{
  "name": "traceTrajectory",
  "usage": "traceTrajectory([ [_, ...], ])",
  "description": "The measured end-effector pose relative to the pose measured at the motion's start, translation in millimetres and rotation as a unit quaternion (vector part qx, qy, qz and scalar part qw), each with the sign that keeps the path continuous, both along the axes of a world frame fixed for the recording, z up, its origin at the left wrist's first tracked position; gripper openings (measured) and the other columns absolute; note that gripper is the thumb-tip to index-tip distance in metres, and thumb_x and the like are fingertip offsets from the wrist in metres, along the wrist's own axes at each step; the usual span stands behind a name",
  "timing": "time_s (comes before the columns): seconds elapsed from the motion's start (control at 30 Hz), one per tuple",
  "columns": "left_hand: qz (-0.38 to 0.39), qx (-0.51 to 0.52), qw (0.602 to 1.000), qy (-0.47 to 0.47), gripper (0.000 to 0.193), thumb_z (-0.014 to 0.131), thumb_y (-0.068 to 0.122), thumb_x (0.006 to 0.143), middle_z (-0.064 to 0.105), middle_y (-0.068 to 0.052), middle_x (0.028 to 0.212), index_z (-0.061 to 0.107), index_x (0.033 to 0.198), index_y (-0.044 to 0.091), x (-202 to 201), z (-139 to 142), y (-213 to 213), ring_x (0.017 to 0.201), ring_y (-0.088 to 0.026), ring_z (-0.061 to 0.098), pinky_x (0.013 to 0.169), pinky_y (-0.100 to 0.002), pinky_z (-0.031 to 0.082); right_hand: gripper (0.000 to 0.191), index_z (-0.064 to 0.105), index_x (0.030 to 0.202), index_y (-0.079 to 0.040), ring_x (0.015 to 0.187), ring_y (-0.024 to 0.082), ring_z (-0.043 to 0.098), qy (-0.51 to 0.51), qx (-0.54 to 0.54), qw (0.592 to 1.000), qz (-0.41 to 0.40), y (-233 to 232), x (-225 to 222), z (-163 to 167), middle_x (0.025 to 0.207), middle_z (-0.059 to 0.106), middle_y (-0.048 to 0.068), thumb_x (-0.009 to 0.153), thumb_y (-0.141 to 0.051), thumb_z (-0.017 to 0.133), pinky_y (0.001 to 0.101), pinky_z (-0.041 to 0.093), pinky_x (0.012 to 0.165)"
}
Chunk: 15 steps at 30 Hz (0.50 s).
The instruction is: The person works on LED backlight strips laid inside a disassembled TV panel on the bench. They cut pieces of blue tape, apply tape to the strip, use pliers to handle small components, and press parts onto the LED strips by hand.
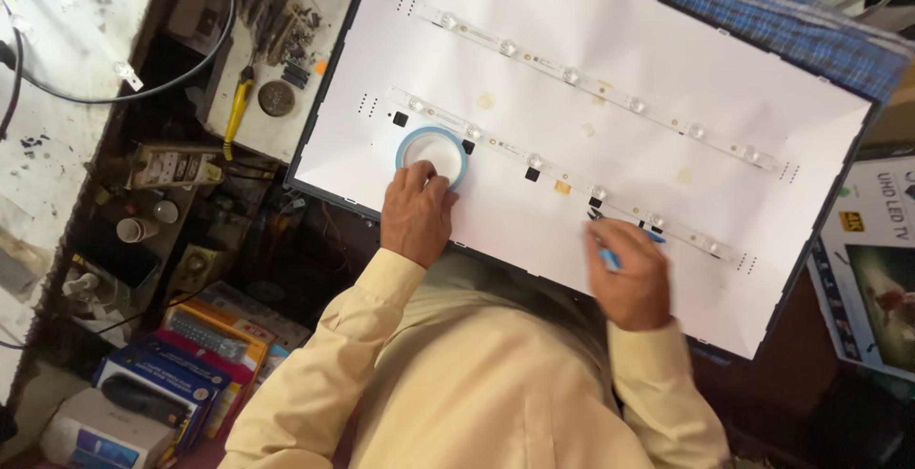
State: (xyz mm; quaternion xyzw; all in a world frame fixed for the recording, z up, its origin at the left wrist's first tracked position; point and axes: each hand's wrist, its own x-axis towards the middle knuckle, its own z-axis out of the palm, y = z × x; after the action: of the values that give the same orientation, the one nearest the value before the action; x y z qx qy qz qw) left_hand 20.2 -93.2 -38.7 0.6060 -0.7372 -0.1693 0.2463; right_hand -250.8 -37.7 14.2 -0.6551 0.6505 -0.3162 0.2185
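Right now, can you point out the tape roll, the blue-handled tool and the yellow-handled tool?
Tape roll [431,136]: head view, on its blue upper rim.
Blue-handled tool [609,259]: head view, on the handle below the right hand's fingers.
Yellow-handled tool [235,112]: head view, mid-handle.

A yellow-handled tool lies upper left; colourful boxes sit lower left; a printed carton at right.

The person wears a light yellow shirt with long sleeves. Each sleeve ends in a cuff at the wrist. Both hands are bare.
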Motion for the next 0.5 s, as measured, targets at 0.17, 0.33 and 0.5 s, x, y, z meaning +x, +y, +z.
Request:
traceTrajectory([
  [0.17, 0.05, -0.031, 0.992, 0.114, 0.016, 0.077, 0.005, 0.083, 0.063, -0.013, 0.109, 0.071, 0.097, 0.003, 11.9, 6.7, 19.8, 0.1, -0.034, 0.06, 0.083, -0.042, 0.051, 0.012, 0.074, 0.102, -0.002, 0.084, 0.024, 0.073, -0.05, 0.023, 0.997, 0.047, -19.8, 47.1, 7.3, 0.099, 0.075, 0.013, 0.09, -0.004, 0.074, 0.0322, 0.059, 0.074],
  [0.33, 0.108, 0.074, 0.939, 0.317, 0.014, 0.079, 0.001, 0.083, 0.066, -0.011, 0.107, 0.071, 0.096, 0.002, 17.1, 27.6, 42.5, 0.071, -0.017, 0.058, 0.063, -0.029, 0.05, 0.023, 0.071, 0.116, -0.002, 0.091, 0.018, 0.075, -0.211, 0.094, 0.972, 0.034, -31.7, 81.4, 19.5, 0.101, 0.077, 0.01, 0.094, -0.007, 0.071, 0.0307, 0.06, 0.081],
  [0.5, 0.101, 0.078, 0.907, 0.402, 0.015, 0.077, -0.004, 0.083, 0.065, -0.007, 0.106, 0.071, 0.095, 0.002, 11.9, 44.1, 63.0, 0.07, -0.01, 0.053, 0.063, -0.026, 0.047, 0.029, 0.069, 0.123, -0.002, 0.099, 0.018, 0.074, -0.239, 0.063, 0.966, 0.076, -25.9, 104.4, 34.4, 0.109, 0.074, 0.012, 0.096, -0.009, 0.072, 0.0298, 0.061, 0.083],
])
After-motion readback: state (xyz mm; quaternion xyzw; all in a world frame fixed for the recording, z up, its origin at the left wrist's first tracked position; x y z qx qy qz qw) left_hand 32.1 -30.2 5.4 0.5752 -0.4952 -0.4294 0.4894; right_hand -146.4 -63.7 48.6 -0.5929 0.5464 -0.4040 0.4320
